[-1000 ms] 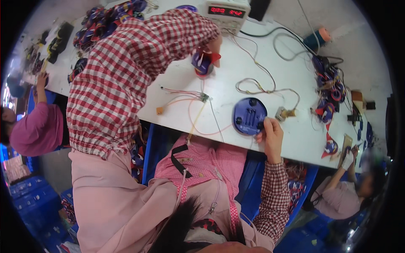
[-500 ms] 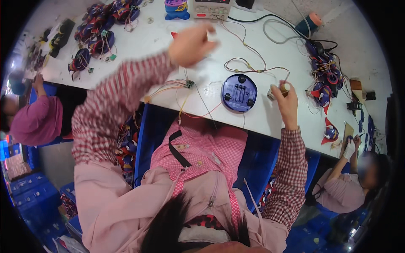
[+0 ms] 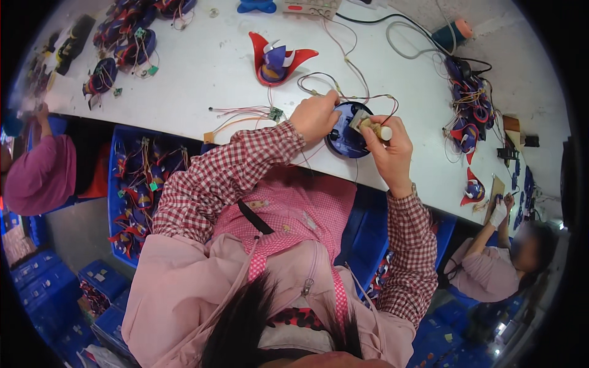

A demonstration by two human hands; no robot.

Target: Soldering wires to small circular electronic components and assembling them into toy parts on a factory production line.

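On the table's near edge lies a round dark-blue plastic base (image 3: 341,145) with black feet and a recess in its underside. My left hand (image 3: 315,115) grips its left rim with bent fingers. Between thumb and fingers of my right hand (image 3: 394,150) is a wired block (image 3: 370,126), pale with a tan part and a round white end. It is over the recess; whether it touches inside is hidden. A small green circuit board (image 3: 275,114) with coloured wires lies left of my left hand. Beyond it stands a red, purple and white toy part (image 3: 273,66).
A power supply (image 3: 311,7) stands at the back, its cable (image 3: 348,60) running to the block. Wired toy parts are heaped at the left (image 3: 126,46) and right (image 3: 472,101). A blue bin (image 3: 116,202) of parts is below left. Co-workers sit at both sides.
My left hand has come down from over the toy part to the base's rim. My right hand has brought the wired block left onto the base. The view has shifted slightly.
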